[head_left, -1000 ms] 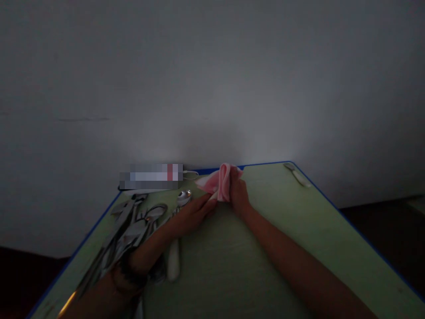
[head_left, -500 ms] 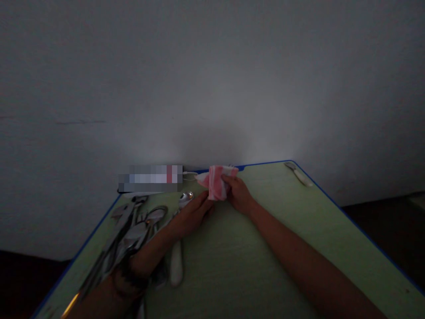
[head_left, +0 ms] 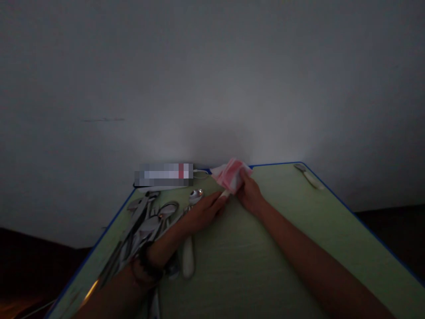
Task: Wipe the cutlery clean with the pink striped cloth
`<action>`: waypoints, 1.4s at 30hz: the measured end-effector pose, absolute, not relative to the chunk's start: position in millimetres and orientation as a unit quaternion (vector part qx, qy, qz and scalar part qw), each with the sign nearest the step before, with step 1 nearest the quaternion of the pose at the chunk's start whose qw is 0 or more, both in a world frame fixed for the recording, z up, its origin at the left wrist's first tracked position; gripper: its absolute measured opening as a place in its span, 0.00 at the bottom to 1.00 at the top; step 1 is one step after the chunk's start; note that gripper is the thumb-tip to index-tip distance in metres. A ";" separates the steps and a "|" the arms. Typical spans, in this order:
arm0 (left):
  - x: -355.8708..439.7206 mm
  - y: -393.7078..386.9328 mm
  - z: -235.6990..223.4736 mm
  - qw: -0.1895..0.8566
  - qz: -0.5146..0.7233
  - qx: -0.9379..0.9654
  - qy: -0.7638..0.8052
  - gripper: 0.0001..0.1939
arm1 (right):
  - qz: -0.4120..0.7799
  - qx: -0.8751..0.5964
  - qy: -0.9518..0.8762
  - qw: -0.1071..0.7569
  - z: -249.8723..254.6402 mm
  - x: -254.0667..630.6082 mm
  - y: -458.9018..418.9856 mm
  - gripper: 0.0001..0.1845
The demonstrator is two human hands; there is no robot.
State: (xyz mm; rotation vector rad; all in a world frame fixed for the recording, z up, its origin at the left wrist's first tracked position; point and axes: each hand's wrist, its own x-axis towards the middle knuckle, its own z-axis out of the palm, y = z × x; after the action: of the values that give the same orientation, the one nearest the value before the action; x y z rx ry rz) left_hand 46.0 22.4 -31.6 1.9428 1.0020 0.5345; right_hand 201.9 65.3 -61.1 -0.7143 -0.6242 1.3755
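Note:
My left hand [head_left: 210, 207] is closed on the pale handle of a fork [head_left: 226, 193], just above the table. A pink and white striped cloth [head_left: 231, 175] wraps the fork's head and hides it. My right hand [head_left: 249, 191] pinches that cloth from the right side, thumb on top. A shiny spoon [head_left: 196, 195] lies just left of my left hand. Beneath my left forearm a white-handled utensil [head_left: 188, 259] rests on the table, its upper end partly covered.
Several metal utensils [head_left: 146, 223] lie in a heap on the left of the green table [head_left: 252, 261]. A blurred-out box [head_left: 164, 175] and a white cord [head_left: 201, 173] are at the back by the wall. A white-handled spoon [head_left: 312, 179] lies at the far right corner.
The view has shifted, so everything appears farther right. The cloth has turned and now covers the tines that poked out above it; a bit of pale handle shows between my hands.

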 end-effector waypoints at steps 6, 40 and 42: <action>44.5 22.4 -35.9 0.458 0.217 0.757 0.412 0.20 | 0.663 -0.233 -0.196 0.684 -52.0 203.4 65.7 0.23; 40.5 20.4 -29.1 0.438 0.189 0.788 0.388 0.13 | 0.619 -0.346 -0.318 0.630 -55.8 204.9 57.4 0.17; 37.8 19.9 -27.3 0.446 0.187 0.787 0.383 0.08 | 0.610 -0.350 -0.323 0.634 -54.4 204.4 55.9 0.17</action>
State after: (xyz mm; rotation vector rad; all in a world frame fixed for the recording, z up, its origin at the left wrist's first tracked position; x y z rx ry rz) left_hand 37.8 19.9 -27.3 1.9495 0.9497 0.4623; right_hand 204.4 55.9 -54.4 -0.7996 -0.7394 1.3941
